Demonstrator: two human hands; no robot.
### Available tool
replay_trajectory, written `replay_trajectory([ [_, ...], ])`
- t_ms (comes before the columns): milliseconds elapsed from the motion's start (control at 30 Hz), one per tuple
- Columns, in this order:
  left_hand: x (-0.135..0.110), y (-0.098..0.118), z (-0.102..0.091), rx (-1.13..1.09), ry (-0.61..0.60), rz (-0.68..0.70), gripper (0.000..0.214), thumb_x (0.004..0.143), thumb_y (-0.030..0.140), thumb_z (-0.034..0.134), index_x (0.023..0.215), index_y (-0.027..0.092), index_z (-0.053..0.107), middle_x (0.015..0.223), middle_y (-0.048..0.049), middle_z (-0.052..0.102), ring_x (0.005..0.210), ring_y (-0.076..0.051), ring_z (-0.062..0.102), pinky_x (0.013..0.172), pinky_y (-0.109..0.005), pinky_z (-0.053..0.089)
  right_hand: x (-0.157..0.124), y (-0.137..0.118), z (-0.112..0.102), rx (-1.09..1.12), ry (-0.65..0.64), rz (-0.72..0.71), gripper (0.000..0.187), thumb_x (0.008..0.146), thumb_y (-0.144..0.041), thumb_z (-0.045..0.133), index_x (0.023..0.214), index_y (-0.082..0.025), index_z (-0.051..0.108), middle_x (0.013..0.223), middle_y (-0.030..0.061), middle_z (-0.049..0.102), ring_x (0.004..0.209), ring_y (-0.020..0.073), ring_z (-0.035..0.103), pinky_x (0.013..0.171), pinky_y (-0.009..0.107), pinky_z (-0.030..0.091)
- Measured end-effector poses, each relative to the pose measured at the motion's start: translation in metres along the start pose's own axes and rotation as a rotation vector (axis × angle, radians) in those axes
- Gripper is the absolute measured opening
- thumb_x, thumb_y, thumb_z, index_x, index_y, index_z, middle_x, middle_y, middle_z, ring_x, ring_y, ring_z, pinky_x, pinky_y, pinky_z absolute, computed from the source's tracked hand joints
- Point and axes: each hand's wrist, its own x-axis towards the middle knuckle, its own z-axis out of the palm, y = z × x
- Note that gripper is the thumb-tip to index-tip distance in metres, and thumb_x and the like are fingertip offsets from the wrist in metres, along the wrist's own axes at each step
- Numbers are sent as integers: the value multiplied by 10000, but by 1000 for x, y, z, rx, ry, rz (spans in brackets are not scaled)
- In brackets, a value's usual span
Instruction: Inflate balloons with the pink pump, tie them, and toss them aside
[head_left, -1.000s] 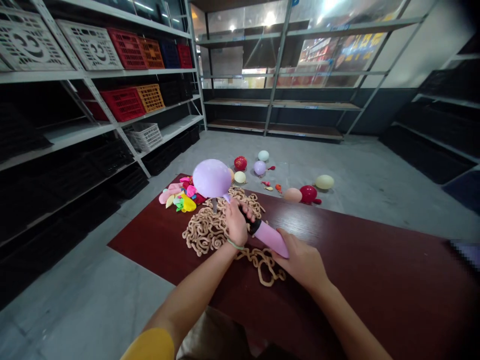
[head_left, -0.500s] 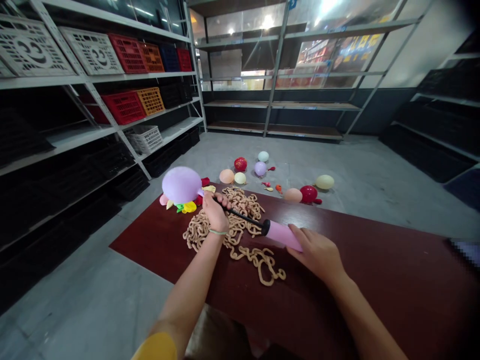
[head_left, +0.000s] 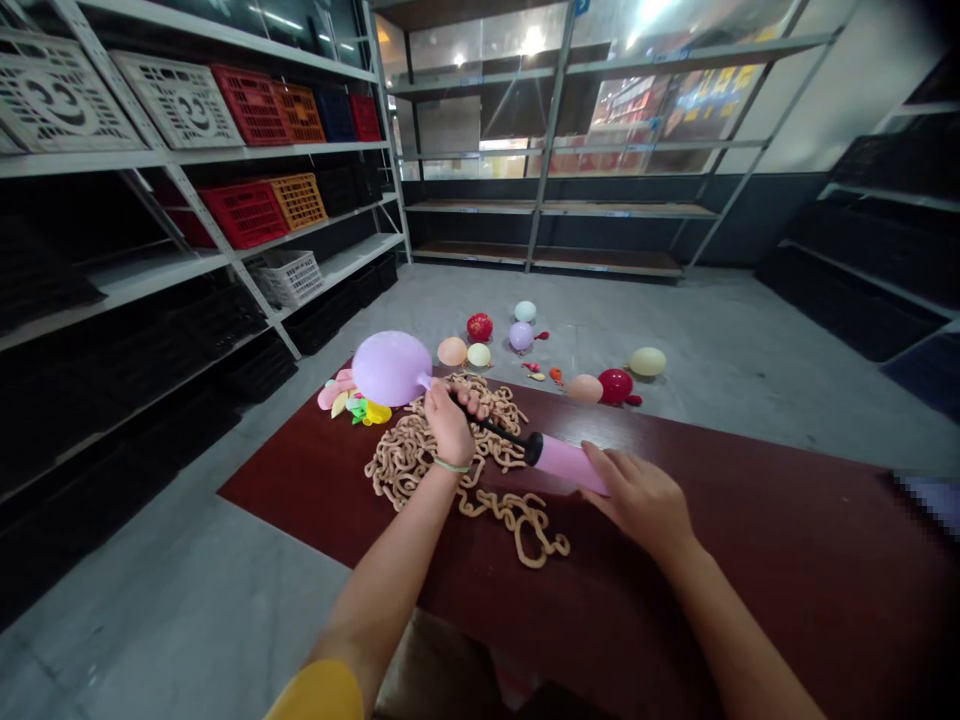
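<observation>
My left hand is closed round the neck of an inflated purple balloon and the front end of a balloon pump. My right hand grips the pink barrel of the balloon pump. A black rod of the pump shows between my two hands. Beneath them a heap of beige, rope-like coils lies on the dark red table. Left of the heap are several uninflated balloons in pink, green and yellow. My fingers partly hide the balloon's neck.
On the floor past the table lie several inflated balloons, among them a red one and a pale yellow one. Shelving with crates stands at the left, and a metal rack at the back. A blurred patch sits at the table's right edge.
My left hand and the purple balloon have moved right, towards the pump barrel, so less of the black rod shows. My right hand has shifted only slightly.
</observation>
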Motion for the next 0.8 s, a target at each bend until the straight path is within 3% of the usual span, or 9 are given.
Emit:
replay_trajectory([
  [100, 10, 13, -7, -23, 79, 45, 287, 906, 405, 540, 757, 219, 381, 538, 75, 384, 392, -66, 388, 381, -174, 296, -4, 12, -3, -73, 8, -21, 416, 946, -389, 553, 1289, -156, 581, 988, 82, 696, 828, 203, 591, 734, 316, 369],
  [200, 9, 12, -10, -26, 130, 59, 282, 898, 399, 537, 756, 219, 374, 540, 81, 374, 388, -60, 375, 372, -173, 279, 1, -5, -4, -92, -22, -10, 432, 942, -425, 545, 1280, -159, 583, 933, 69, 692, 779, 196, 584, 691, 316, 352],
  [367, -16, -17, 3, 30, 13, -86, 341, 903, 456, 542, 720, 216, 381, 521, 73, 387, 361, -72, 372, 338, -189, 280, 14, -51, -4, 36, -111, 171, 429, 918, -407, 532, 1278, -177, 562, 907, 65, 708, 711, 183, 609, 618, 294, 349],
  [467, -25, -30, 7, 55, -36, -149, 393, 910, 502, 536, 694, 211, 387, 515, 64, 396, 356, -74, 380, 333, -193, 295, 16, -58, -3, 113, -158, 215, 438, 913, -425, 527, 1282, -191, 549, 945, 71, 717, 725, 193, 631, 599, 288, 362],
  [600, -16, -29, 2, 41, -38, -97, 393, 912, 504, 542, 702, 212, 385, 518, 62, 402, 366, -77, 395, 353, -193, 321, 10, -34, 2, 91, -146, 148, 426, 910, -392, 539, 1292, -204, 563, 968, 67, 711, 792, 196, 630, 660, 289, 380],
  [800, 12, -4, -7, -4, 56, 48, 301, 918, 424, 524, 755, 220, 375, 529, 77, 408, 383, -72, 405, 394, -179, 323, -2, 9, 6, -60, -133, 76, 403, 914, -378, 555, 1272, -195, 578, 1012, 83, 689, 863, 216, 586, 734, 316, 345],
])
